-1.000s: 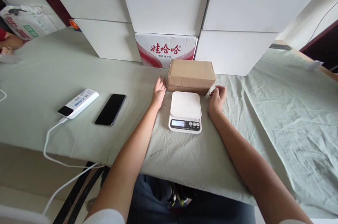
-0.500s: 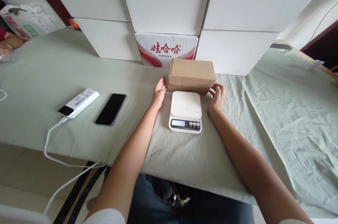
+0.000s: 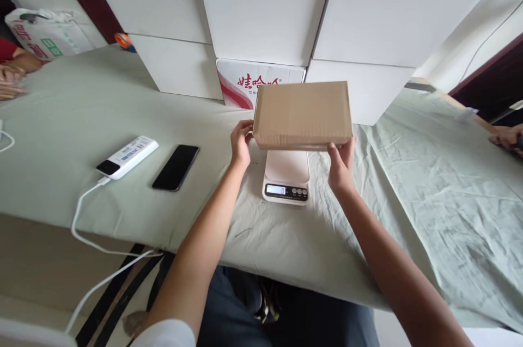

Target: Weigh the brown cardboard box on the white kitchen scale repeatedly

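Note:
Between my two hands is a brown cardboard box [image 3: 302,113], raised off the cloth and partly over the scale. My left hand [image 3: 242,142] grips its left end, the fingertips partly hidden by the box. At the lower right corner my right hand [image 3: 342,164] holds it, thumb on the near side and the other fingers behind. Below the box lies a white kitchen scale [image 3: 286,193]; its display reads 0, and the back of its weighing plate is hidden by the box.
White panels [image 3: 261,4] stand behind, with a red and white printed carton [image 3: 232,85] at their foot. To the left lie a black phone [image 3: 176,167] and a white power bank [image 3: 128,157] with a cable. Other people's hands show at the left [image 3: 12,77] and right [image 3: 509,137] edges.
The cardboard box has been lifted from the cloth behind the scale and brought nearer, over the plate. Both hands have closed on it. Another person's hand has appeared at the right edge.

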### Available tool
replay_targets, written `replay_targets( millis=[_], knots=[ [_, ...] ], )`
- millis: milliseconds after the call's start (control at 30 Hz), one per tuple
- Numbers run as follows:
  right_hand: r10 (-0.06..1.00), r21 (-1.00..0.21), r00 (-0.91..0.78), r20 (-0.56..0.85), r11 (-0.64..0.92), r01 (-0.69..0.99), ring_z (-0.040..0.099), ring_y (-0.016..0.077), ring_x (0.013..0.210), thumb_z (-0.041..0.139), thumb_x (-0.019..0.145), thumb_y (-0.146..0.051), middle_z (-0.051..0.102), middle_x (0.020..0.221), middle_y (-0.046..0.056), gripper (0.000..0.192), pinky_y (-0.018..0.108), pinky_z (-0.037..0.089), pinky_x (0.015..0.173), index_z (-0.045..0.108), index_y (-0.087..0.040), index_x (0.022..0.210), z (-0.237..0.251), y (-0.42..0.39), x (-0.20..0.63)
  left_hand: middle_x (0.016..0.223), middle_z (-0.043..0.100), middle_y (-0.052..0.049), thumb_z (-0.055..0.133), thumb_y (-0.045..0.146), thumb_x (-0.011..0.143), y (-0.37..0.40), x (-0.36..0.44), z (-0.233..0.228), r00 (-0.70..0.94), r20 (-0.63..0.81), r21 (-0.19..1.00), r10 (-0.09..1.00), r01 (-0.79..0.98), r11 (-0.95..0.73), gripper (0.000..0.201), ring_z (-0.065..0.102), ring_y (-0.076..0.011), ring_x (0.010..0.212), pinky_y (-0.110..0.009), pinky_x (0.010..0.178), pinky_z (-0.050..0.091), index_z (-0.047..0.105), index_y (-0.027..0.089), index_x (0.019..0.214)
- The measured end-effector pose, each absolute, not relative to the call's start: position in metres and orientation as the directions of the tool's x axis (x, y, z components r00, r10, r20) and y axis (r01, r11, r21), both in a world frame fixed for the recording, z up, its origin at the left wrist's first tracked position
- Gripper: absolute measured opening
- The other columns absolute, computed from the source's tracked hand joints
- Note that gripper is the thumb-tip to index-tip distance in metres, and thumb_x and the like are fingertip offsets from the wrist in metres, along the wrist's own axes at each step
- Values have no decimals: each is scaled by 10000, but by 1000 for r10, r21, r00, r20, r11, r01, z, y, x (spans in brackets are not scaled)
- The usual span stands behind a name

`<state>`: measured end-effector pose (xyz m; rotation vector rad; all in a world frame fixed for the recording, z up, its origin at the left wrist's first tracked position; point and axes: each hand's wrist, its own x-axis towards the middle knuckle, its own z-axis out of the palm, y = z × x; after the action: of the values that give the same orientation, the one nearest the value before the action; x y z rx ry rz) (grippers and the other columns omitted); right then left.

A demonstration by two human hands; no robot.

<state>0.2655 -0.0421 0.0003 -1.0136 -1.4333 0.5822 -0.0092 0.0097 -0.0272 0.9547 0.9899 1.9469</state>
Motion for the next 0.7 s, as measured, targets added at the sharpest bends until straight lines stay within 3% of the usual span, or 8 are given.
replay_targets(
  millis=[67, 167, 367, 700],
  knots=[
    [858, -847, 104, 503, 466, 256, 488, 344, 1552, 662, 986, -712, 529, 1537, 112, 714, 650, 425, 1345, 563, -378, 1609, -4, -67, 267, 687, 571, 14, 663, 280, 886, -2, -5, -18, -505, 270, 852, 820, -271, -448, 195, 581, -142, 666, -251, 645, 472, 602, 226, 709],
    [850, -854, 163, 500, 454, 254, 463, 349, 1545, 630, 989, -755, 516, 1451, 101, 718, 695, 351, 1381, 562, -380, 1598, -21, -87, 267, 645, 451, 28, 677, 189, 894, -13, 1, -12, -511, 294, 864, 807, -219, -454, 308, 442, -127, 618, -249, 612, 398, 503, 214, 641],
    [857, -862, 154, 492, 456, 220, 426, 369, 1573, 650, 967, -772, 443, 1511, 115, 764, 706, 298, 1411, 545, -373, 1609, -42, -82, 267, 634, 402, 22, 706, 228, 952, -13, 1, -19, -501, 294, 879, 814, -192, -436, 401, 401, -141, 605, -286, 602, 361, 467, 219, 630],
    [858, -859, 149, 492, 450, 246, 419, 365, 1591, 615, 978, -784, 525, 1513, 119, 743, 703, 201, 1441, 566, -348, 1578, -44, -80, 272, 663, 466, 27, 757, 277, 974, -12, 2, -28, -507, 281, 883, 815, -197, -427, 371, 529, -145, 655, -260, 622, 431, 531, 227, 685]
  ],
)
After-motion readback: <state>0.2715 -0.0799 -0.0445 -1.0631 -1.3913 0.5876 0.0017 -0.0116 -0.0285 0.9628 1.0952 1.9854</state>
